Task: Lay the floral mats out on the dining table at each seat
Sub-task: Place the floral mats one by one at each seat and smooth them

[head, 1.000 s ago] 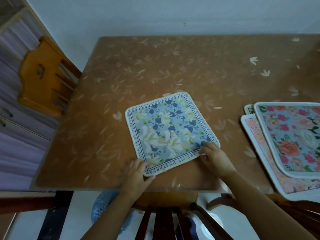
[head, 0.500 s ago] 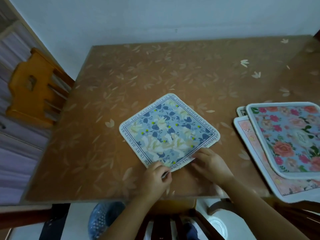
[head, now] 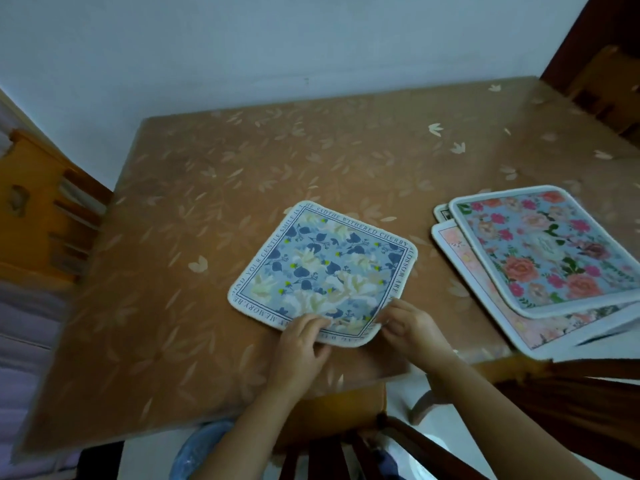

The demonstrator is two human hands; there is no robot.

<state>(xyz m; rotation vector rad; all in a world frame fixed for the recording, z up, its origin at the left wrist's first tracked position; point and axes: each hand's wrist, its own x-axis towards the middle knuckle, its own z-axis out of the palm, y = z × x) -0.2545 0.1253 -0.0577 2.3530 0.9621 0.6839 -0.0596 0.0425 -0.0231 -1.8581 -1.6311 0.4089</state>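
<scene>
A square blue floral mat (head: 325, 271) with a lettered border lies turned at an angle near the front edge of the brown dining table (head: 242, 161). My left hand (head: 303, 341) pinches the mat's near edge, thumb under and fingers on top. Just to its right, my right hand (head: 410, 325) grips the near corner of the same mat. At the table's right side sits a stack of larger mats (head: 540, 258), the top one pale blue with pink and red roses, a pinkish one beneath it.
An orange wooden chair (head: 38, 209) stands at the table's left side. A dark wooden chair back (head: 346, 452) is right below my arms at the front edge. Another chair (head: 602, 84) stands at the far right corner. A wall runs behind the table.
The mat has been turned on the table. My left hand slid right along the near edge toward my right hand and now pinches it; both hands hold the same near corner.
</scene>
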